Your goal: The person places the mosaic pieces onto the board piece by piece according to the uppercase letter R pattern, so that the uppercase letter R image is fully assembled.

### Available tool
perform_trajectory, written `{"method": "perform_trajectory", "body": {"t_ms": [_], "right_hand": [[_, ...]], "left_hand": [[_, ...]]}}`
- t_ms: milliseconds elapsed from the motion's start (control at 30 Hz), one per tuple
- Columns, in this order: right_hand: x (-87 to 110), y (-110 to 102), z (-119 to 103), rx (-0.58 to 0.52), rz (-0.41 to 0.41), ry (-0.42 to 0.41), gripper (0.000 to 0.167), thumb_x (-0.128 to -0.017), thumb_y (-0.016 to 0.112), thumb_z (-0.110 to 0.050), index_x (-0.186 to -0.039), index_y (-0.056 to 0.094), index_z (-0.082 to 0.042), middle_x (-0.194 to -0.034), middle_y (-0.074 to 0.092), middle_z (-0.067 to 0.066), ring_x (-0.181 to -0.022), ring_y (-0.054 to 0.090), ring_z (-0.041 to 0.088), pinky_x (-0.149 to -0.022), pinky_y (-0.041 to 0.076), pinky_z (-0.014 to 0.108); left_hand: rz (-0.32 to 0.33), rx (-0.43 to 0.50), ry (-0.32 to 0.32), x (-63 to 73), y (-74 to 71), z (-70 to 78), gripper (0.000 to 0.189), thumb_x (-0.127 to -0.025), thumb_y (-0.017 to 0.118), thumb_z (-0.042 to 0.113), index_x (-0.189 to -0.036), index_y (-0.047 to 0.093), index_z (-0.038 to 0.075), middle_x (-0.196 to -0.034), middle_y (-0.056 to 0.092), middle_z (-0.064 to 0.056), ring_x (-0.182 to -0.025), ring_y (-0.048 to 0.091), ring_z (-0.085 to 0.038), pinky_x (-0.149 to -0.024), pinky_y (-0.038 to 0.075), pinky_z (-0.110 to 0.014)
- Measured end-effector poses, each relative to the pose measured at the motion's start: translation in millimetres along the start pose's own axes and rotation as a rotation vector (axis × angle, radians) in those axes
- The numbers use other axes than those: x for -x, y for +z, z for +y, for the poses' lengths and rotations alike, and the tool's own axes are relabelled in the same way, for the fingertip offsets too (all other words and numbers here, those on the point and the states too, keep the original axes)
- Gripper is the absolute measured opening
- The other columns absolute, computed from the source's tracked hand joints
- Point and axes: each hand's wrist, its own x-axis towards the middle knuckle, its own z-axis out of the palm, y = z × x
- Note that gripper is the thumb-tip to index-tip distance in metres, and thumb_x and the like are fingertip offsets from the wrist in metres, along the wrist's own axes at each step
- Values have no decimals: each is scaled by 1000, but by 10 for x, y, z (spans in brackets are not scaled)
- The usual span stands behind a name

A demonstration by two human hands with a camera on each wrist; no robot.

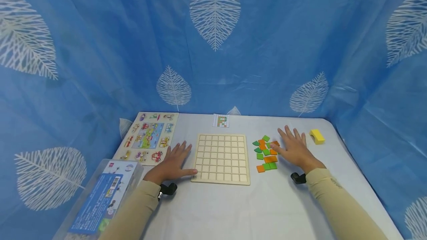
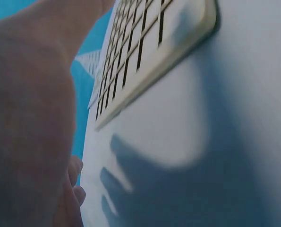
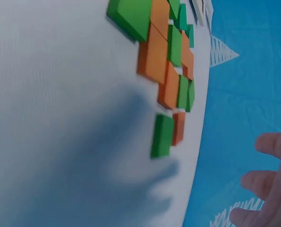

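Note:
A square wooden grid board [image 1: 221, 158] lies on the white table between the two hands. My left hand [image 1: 173, 164] is spread with straight fingers at the board's left edge, its thumb toward the lower left corner; in the left wrist view a shadow falls below it, and whether the thumb touches cannot be told. Right of the board lies a loose cluster of green and orange tiles [image 1: 267, 152], flat pieces, two of them dark green and leaf-shaped. Over the cluster's right side hovers my right hand [image 1: 295, 149], fingers spread, holding nothing.
A small pattern card [image 1: 221, 120] lies behind the board. On the left are a vehicle picture puzzle [image 1: 146, 138] and a clear plastic box [image 1: 103, 192] with a blue-and-white label. A yellow arched block [image 1: 317, 136] sits at the right. Blue leaf-print cloth [image 1: 213, 77] hangs around the table.

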Motion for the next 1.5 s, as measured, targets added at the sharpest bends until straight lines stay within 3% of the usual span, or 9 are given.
{"method": "perform_trajectory", "body": {"t_ms": [133, 367, 700, 867, 1100, 1333, 1500], "right_hand": [[9, 117, 2, -34, -12, 9, 98, -103, 47, -70, -165, 25, 2, -168, 9, 34, -149, 2, 64, -114, -9, 78], [-13, 275, -44, -75, -19, 32, 99, -102, 48, -70, -165, 27, 3, -168, 10, 34, -150, 6, 61, -116, -10, 75], [-135, 294, -135, -114, -36, 33, 94, -104, 52, -64, -164, 26, 4, -167, 18, 34, -151, 13, 58, -119, -5, 73], [-149, 318, -126, -149, -60, 28, 91, -105, 54, -60, -163, 29, 4, -165, 25, 33, -151, 16, 56, -121, -1, 72], [-175, 348, -75, -186, -36, 41, 87, -106, 54, -59, -161, 34, 6, -161, 35, 33, -149, 26, 53, -122, 16, 68], [-109, 350, -12, -227, -13, 61, 60, -111, 58, -32, -155, 45, 7, -157, 42, 31, -146, 34, 51, -119, 28, 66], [-90, 354, 51, -181, 18, 34, 42, -111, 56, -13, -148, 54, 7, -151, 51, 28, -142, 43, 47, -117, 34, 63]], "left_hand": [[-25, 63, -6, 0, 133, 129, 116, -87, 72, 71, -168, 22, 4, -172, 12, -23, -156, 7, -47, -122, -4, -69], [15, 106, -30, 36, 331, 190, 124, -81, 76, 73, -167, 22, 1, -172, 15, -23, -157, 8, -44, -124, -3, -65], [75, 70, -40, 110, 395, 241, 129, -76, 78, 77, -166, 26, 1, -172, 18, -18, -159, 7, -37, -127, 2, -55], [104, 10, -53, 117, 444, 267, 124, -79, 74, 78, -166, 28, 2, -172, 20, -13, -159, 7, -32, -128, 3, -48], [186, -25, -43, 128, 519, 285, 117, -83, 72, 76, -164, 33, 1, -171, 26, -13, -158, 13, -33, -128, 7, -48], [210, -50, -28, 141, 589, 273, 116, -83, 71, 78, -162, 37, 0, -169, 31, -14, -158, 17, -34, -128, 10, -50], [222, -45, -14, 138, 606, 290, 115, -83, 72, 76, -162, 38, 0, -168, 33, -14, -157, 19, -34, -128, 10, -51]]}}
